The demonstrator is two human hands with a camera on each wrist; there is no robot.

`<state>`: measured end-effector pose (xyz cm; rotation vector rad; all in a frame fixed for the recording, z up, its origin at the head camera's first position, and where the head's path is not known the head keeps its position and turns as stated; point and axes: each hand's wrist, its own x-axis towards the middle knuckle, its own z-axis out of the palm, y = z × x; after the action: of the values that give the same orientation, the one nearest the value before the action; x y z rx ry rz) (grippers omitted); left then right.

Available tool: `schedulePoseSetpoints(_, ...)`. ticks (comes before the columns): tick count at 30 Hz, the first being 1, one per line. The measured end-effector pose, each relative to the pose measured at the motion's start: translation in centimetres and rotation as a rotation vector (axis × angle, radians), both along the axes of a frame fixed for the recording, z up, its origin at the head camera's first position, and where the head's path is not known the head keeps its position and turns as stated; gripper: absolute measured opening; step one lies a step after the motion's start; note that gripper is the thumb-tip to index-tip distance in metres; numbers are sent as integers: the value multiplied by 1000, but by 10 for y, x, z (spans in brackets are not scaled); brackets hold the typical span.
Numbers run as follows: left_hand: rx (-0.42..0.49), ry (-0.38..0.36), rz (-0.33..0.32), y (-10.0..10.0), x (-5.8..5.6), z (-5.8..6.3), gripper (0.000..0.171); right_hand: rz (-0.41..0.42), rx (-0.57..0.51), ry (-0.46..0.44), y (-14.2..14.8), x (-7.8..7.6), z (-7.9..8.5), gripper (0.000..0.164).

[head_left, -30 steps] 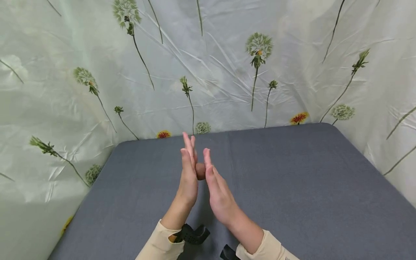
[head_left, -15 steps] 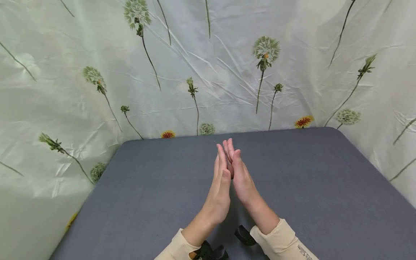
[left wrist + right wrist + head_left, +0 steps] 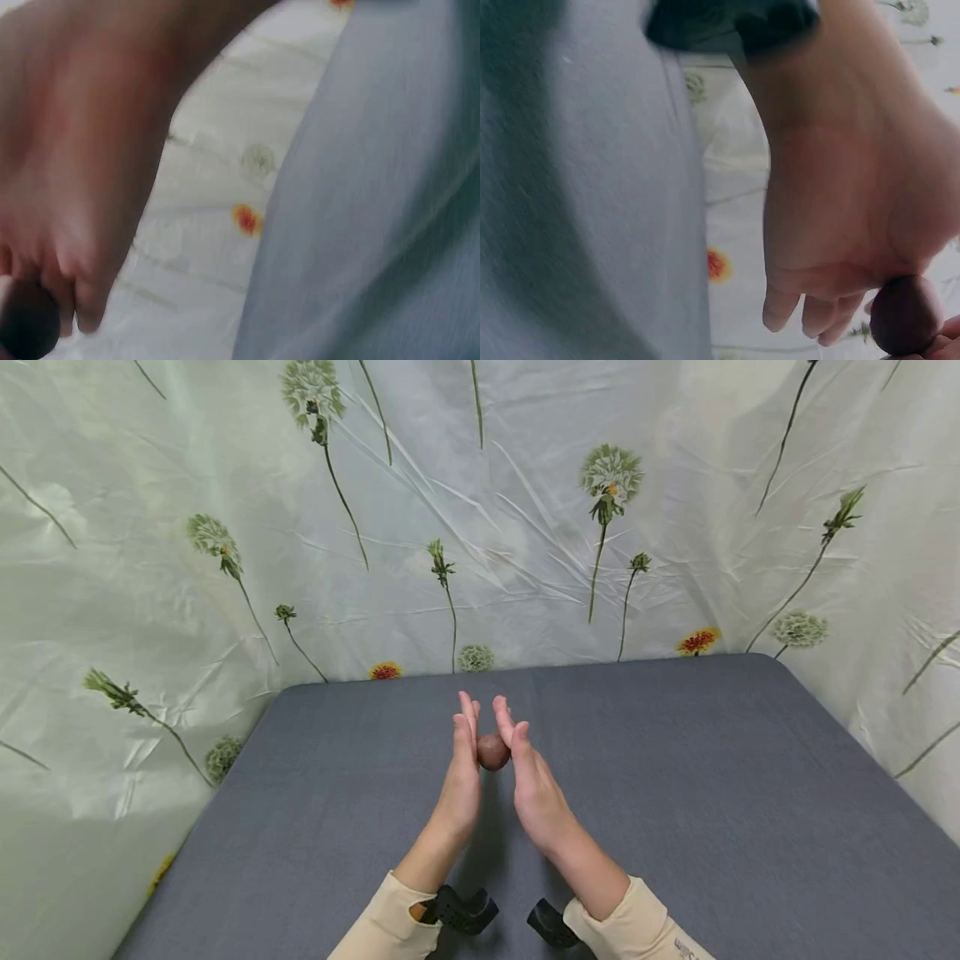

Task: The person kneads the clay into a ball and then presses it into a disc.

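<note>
A smooth brown ball (image 3: pixel 492 752) sits between my two palms, near the base of the fingers, raised over the grey surface. My left hand (image 3: pixel 459 785) stands upright with straight fingers, its palm side against the ball. Facing it from the other side, my right hand (image 3: pixel 538 793) leans inward and presses on the ball with its fingers extended. In the left wrist view the dark ball (image 3: pixel 28 321) shows at the lower left corner by the finger bases. The right wrist view has the ball (image 3: pixel 907 315) under the palm, with fingertips of the other hand beside it.
A grey padded table (image 3: pixel 712 793) lies beneath the hands. Behind and beside it hangs a pale curtain (image 3: pixel 517 527) printed with dandelions and red-yellow flowers. Black wrist-worn devices (image 3: pixel 467 912) stick out below both cream sleeves (image 3: pixel 637 922).
Between the earlier frames both hands swung right and the ball was mostly covered; now they are back toward the left, slightly apart, and the ball shows between them.
</note>
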<state>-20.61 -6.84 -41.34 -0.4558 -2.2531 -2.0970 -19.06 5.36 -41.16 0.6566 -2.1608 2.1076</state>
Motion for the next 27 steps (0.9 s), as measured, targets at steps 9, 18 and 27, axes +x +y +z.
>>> schedulePoseSetpoints(9, -123, 164, 17, 12, 18, 13, 71, 43, -32, -70, 4, -10, -6, 85)
schedulePoseSetpoints(18, -87, 173, 100, -6, 2, 15, 82, 85, 45, -65, -11, 9, -11, 69)
schedulePoseSetpoints(27, -133, 166, -62, 26, 23, -6, 63, -47, -15, 3, 15, -5, -3, 83)
